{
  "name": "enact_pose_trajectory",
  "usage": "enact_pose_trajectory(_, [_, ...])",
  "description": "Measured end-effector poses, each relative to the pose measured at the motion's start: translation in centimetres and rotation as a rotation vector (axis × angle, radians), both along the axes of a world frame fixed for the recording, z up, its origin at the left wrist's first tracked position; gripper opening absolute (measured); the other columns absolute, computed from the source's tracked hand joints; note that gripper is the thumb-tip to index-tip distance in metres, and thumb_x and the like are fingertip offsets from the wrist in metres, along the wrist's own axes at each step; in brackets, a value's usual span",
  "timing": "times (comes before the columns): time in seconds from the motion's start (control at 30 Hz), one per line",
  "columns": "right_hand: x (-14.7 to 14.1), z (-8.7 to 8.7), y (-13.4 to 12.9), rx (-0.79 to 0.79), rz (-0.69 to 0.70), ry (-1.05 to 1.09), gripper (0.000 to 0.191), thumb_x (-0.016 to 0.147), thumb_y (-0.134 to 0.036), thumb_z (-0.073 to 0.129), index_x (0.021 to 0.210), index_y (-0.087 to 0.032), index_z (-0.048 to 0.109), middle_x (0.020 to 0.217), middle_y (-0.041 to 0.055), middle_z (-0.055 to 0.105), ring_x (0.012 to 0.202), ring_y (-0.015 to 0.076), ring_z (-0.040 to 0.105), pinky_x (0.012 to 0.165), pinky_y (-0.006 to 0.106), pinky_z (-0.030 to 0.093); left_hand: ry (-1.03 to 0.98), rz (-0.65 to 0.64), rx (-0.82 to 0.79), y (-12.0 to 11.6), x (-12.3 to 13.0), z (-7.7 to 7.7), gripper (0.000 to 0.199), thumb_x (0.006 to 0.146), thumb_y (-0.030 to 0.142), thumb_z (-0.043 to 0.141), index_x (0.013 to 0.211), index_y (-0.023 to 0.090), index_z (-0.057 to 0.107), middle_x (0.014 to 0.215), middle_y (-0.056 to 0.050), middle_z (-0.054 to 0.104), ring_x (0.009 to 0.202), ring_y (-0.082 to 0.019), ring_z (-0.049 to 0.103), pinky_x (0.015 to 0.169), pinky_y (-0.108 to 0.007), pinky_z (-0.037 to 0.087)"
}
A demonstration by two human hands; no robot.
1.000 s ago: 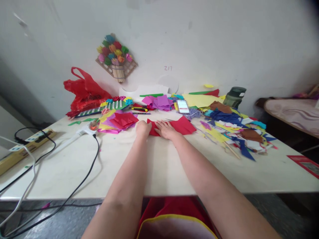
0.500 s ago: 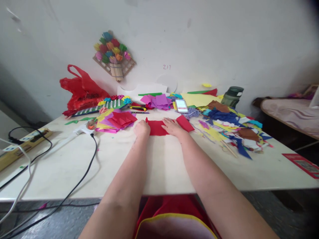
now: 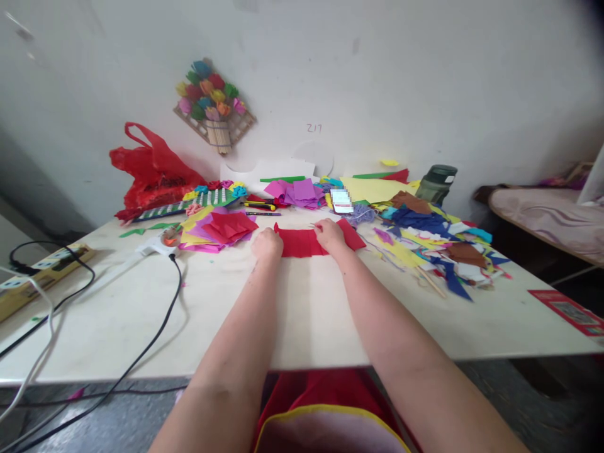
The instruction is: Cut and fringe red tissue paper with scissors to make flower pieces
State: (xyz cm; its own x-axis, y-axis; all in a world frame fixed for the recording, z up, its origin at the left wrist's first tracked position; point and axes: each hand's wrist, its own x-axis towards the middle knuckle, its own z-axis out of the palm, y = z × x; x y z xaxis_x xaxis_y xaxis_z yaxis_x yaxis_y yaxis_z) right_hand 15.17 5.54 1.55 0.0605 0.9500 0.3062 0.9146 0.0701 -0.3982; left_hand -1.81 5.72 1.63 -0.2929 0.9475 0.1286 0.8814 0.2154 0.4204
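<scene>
A strip of red paper (image 3: 299, 243) lies on the white table in front of me, with crease lines across it. My left hand (image 3: 268, 244) is closed on its left end, where a small red tip sticks up. Over the right part of the strip is my right hand (image 3: 329, 235), its fingers drawn together around something thin that I cannot make out. Another red piece (image 3: 352, 235) lies just right of that hand.
Colored paper sheets (image 3: 219, 228) lie left, beside a white glue gun (image 3: 160, 244) with a black cord. Scraps (image 3: 425, 242) and a green bottle (image 3: 436, 184) are right. A phone (image 3: 341, 201) and yellow cutter (image 3: 260, 206) lie behind. A power strip (image 3: 44, 274) sits far left.
My right hand has gone from lying flat with spread fingers on the red paper to fingers drawn together. My left hand has stayed at the strip's left end.
</scene>
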Motion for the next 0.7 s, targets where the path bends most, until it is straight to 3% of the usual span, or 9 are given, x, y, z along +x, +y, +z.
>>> enact_pose_trajectory(0.13, [0.2,-0.2,0.9,-0.063,-0.054,0.363,0.025,0.084,-0.018,0.046,0.098,-0.016,0.065,0.091,0.0062,0.071,0.077,0.0149,0.067,0.067,0.022,0.051,0.001,-0.003,0.006,0.0,0.0,-0.1,0.032,0.084,0.033,0.047,0.104,0.014,0.063,0.115,-0.019,0.061,0.103,-0.028,0.06,0.079,-0.035,0.047])
enact_pose_trajectory(0.27, [-0.6,-0.7,1.4,-0.21,-0.053,0.595,0.019,0.085,-0.019,0.047,0.088,-0.014,0.065,0.071,0.0039,0.07,0.046,0.0088,0.06,0.042,0.016,0.044,0.006,0.012,0.012,0.0,0.1,-0.1,0.032,0.085,0.034,0.047,0.104,0.015,0.063,0.114,-0.019,0.062,0.103,-0.028,0.06,0.079,-0.035,0.046])
enact_pose_trajectory(0.47, [-0.7,-1.0,1.6,-0.269,-0.071,0.608,0.016,0.082,-0.02,0.052,0.079,-0.013,0.066,0.056,0.0028,0.066,0.041,0.0096,0.057,0.041,0.017,0.045,-0.036,0.036,0.0,0.0,0.1,0.1,0.034,0.085,0.035,0.045,0.106,0.015,0.063,0.114,-0.019,0.062,0.103,-0.028,0.06,0.08,-0.036,0.046])
enact_pose_trajectory(0.7, [-0.9,-0.5,1.4,-0.307,-0.114,0.478,0.016,0.08,-0.024,0.057,0.084,-0.013,0.068,0.062,0.0078,0.069,0.047,0.0155,0.061,0.044,0.022,0.046,-0.126,0.04,-0.005,-0.1,-0.3,0.3,0.034,0.084,0.036,0.045,0.102,0.016,0.066,0.111,-0.017,0.064,0.102,-0.029,0.06,0.081,-0.037,0.046])
